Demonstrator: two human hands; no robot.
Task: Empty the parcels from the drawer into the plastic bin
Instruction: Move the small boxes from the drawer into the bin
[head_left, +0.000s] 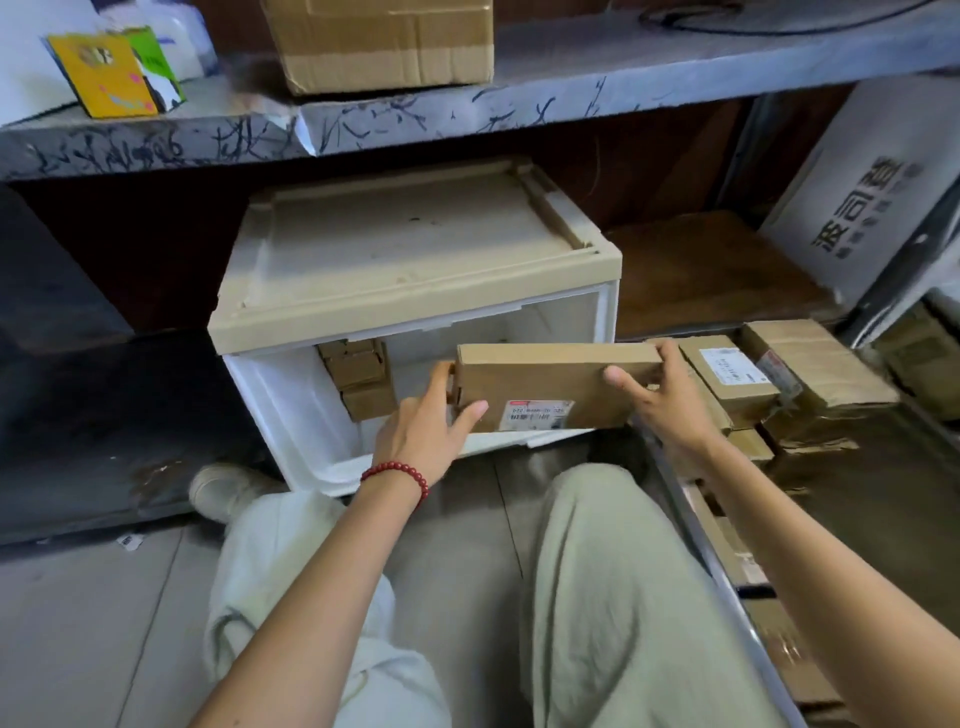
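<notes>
Pale trousers (597, 597) at 6 o'clock, person sitting on a grey tiled floor (104, 623), shoe (223, 491) at 8. Left hand (421, 431), red bead bracelet (397, 473) on the wrist, grips the parcel (550, 384) by its left end, thumb on the front face. Right hand (660, 400) grips the right end, thumb in front, fingers over the top edge. Parcel is a flat brown carton with a white label (537, 414), held off the floor at the plastic bin's (291, 410) open mouth, dead centre. Bin is white with a beige lid (415, 249); small cartons (358, 379) are stacked inside. Drawer (691, 525) at 3–4 o'clock has a metal rim and is packed with brown parcels (737, 379). At 12 o'clock, a scribbled grey shelf (467, 119) carries a taped carton (384, 41), with a yellow box (109, 75) at 11. A white printed board (852, 208) leans at 2.
</notes>
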